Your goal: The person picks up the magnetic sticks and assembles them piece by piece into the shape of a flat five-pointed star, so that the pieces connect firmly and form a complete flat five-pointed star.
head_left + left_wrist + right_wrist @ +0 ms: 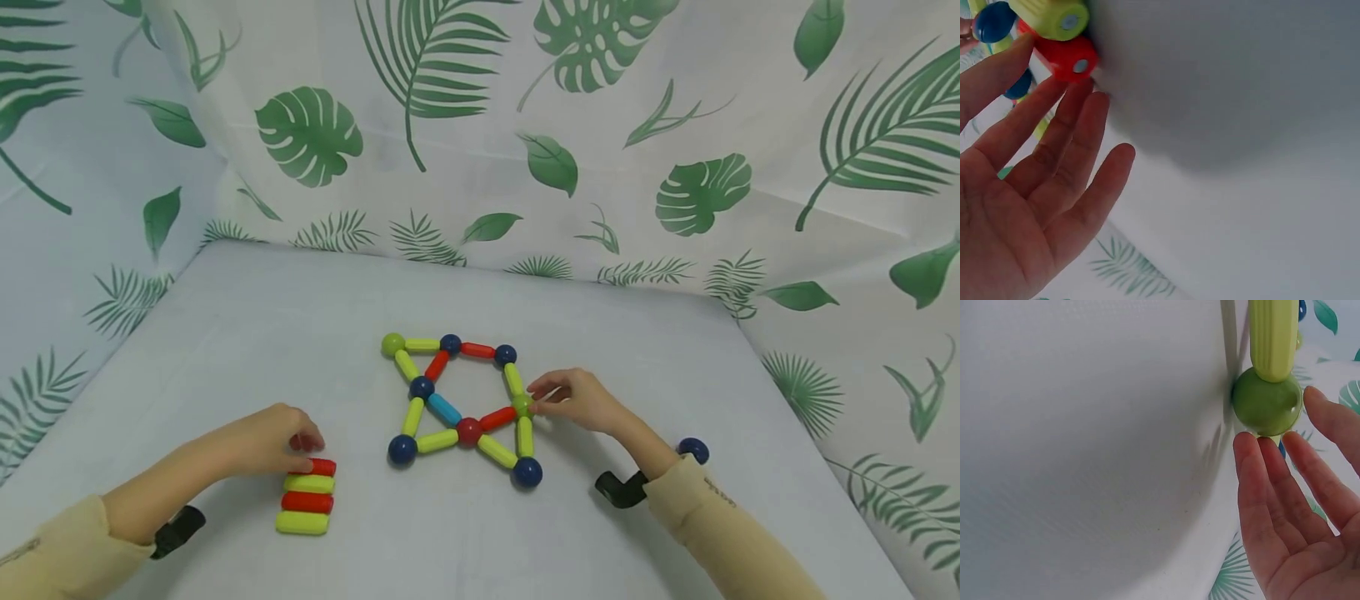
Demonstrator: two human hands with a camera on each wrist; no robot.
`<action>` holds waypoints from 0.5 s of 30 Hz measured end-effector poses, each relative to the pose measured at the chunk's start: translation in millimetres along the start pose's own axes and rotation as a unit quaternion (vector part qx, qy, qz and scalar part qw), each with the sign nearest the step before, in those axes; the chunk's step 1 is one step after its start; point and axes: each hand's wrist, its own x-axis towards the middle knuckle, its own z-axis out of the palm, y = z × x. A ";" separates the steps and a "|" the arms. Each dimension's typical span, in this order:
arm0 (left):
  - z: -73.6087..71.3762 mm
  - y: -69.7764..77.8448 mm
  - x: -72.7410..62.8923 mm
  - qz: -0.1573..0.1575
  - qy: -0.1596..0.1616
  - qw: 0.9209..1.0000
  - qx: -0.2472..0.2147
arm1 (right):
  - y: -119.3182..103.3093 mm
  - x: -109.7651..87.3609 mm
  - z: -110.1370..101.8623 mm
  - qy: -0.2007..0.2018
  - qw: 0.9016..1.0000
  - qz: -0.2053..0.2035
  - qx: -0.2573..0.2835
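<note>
In the head view, the left hand is at the far end of a row of red and yellow rods. It pinches the end red rod between thumb and index finger, the other fingers spread and fairly straight; a yellow rod lies right alongside. The right hand has its thumb and fingertips around the outer side of a green ball, with the fingers loosely extended. That ball joins two yellow rods and a red rod in a flat figure of rods and balls.
The figure has a red ball, several dark blue balls and a light blue rod. Another red rod and yellow rod lie in the row. A loose blue ball is beyond the right forearm. A leaf-print cloth hangs behind the white table.
</note>
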 end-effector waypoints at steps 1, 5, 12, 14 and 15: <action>0.3 -2.8 -2.5 -0.001 0.001 1.000 -0.001 | 0.2 -0.1 0.6 0.001 1.000 -0.001 0.000; 0.4 -8.3 -8.6 -0.006 0.001 1.000 -0.007 | 0.5 0.5 2.5 0.005 1.000 -0.002 -0.001; -15.4 -0.6 4.5 -0.007 0.010 1.000 0.011 | -0.1 0.5 4.3 0.012 1.000 -0.006 0.004; -26.0 4.0 16.1 0.009 0.030 0.999 0.017 | -0.9 0.5 4.9 0.015 1.000 -0.002 0.004; -31.7 7.3 23.7 0.017 0.041 0.999 0.018 | -1.2 0.4 5.2 0.017 1.000 0.002 0.004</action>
